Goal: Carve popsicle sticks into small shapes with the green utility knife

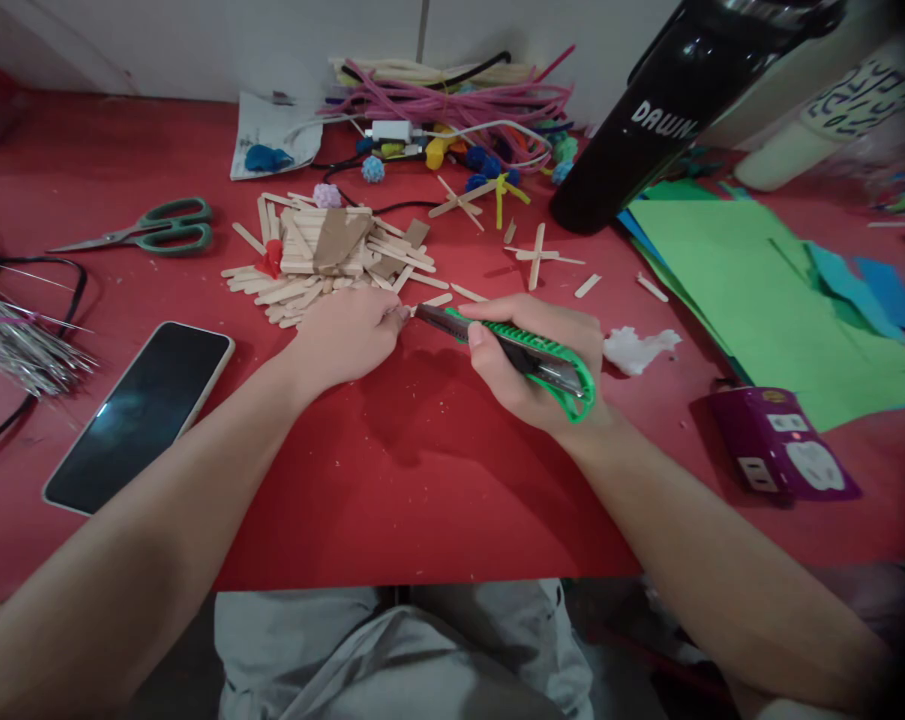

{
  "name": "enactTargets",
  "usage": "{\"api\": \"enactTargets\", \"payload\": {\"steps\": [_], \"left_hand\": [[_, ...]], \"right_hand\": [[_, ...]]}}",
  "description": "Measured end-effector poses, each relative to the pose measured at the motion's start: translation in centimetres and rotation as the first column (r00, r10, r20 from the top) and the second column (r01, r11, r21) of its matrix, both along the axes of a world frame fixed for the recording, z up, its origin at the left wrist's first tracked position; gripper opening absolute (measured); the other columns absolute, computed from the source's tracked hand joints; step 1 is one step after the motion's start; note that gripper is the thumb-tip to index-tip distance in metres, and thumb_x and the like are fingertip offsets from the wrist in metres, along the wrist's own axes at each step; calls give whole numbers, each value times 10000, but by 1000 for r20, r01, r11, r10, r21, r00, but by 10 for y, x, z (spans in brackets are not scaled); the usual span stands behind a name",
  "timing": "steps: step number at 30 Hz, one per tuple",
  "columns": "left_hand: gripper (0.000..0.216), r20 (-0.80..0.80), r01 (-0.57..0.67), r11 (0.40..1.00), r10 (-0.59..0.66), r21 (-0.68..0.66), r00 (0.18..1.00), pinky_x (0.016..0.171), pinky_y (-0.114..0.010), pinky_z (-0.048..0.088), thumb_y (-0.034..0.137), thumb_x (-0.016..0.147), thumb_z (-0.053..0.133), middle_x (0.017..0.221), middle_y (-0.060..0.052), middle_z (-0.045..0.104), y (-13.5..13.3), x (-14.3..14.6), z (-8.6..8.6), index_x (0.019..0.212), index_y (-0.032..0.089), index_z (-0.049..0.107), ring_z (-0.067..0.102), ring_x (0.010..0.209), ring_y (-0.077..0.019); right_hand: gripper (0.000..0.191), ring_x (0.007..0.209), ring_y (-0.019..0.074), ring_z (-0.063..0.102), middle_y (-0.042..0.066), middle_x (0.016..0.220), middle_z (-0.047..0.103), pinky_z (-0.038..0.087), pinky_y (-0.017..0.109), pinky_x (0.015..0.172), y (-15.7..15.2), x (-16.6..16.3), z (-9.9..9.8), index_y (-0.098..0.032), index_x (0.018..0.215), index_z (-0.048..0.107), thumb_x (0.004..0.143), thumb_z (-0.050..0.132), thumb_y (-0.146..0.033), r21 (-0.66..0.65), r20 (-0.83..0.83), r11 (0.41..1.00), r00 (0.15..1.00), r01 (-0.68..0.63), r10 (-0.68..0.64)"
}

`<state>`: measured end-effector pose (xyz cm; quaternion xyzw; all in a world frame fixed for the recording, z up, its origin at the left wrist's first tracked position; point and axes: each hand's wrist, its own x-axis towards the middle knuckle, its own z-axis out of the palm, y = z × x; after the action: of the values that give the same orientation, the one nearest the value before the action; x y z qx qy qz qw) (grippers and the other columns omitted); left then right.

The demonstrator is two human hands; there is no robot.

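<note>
My right hand [538,350] is closed around a green utility knife [527,355], its blade pointing left. The blade's tip meets a small pale end that juts from the fingertips of my left hand [354,335]. That left hand is pinched shut; most of what it holds is hidden, but it looks like a wooden craft stick [412,312]. Just behind my left hand lies a heap of craft sticks [287,290] with torn brown cardboard [341,240] on top. Two star-shaped stick crosses [536,256] and short cut pieces [587,286] lie beyond the knife.
A phone [141,415] and green-handled scissors [171,228] lie on the left. Pink pipe cleaners [452,105] are bundled at the back. A black bottle [647,120], green paper [767,290], crumpled tissue [639,350] and a purple socket block [782,440] are on the right.
</note>
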<state>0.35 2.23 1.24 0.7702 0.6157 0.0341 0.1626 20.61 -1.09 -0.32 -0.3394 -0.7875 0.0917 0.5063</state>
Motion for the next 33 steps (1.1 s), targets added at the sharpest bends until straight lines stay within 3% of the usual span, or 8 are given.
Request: {"api": "enactTargets", "payload": {"steps": [8, 15, 29, 33], "left_hand": [[346, 6, 2, 1000, -2, 14, 1000, 718, -345, 446, 370, 975, 413, 895, -88, 732, 1, 0, -1, 864, 214, 702, 654, 855, -256], [355, 1, -4, 1000, 4, 5, 1000, 712, -341, 444, 378, 970, 407, 890, -83, 732, 0, 0, -1, 873, 221, 711, 662, 850, -258], [403, -31, -22, 999, 22, 24, 999, 706, -348, 441, 354, 988, 351, 951, -111, 743, 0, 1, -1, 913, 209, 719, 670, 877, -268], [408, -25, -12, 1000, 12, 24, 1000, 701, -352, 427, 369, 989, 338, 949, -119, 738, 1, 1, -3, 907, 205, 703, 664, 872, -270]], "right_hand": [[76, 549, 107, 611, -15, 703, 694, 555, 238, 587, 0, 1, -1, -207, 916, 701, 876, 652, -164, 7, -5, 1000, 1000, -6, 6], [89, 637, 148, 676, 35, 825, 761, 585, 280, 631, 0, 1, 0, -211, 927, 705, 880, 646, -163, -3, 1, 1000, 1000, -15, 15], [98, 591, 135, 644, -11, 713, 699, 540, 274, 563, -3, -1, 2, -236, 821, 653, 891, 624, -175, 0, 21, 999, 999, -37, 37], [81, 601, 147, 648, 4, 742, 716, 566, 295, 600, -4, -3, 1, -236, 868, 677, 892, 624, -180, 3, 13, 999, 999, -50, 50]]}}
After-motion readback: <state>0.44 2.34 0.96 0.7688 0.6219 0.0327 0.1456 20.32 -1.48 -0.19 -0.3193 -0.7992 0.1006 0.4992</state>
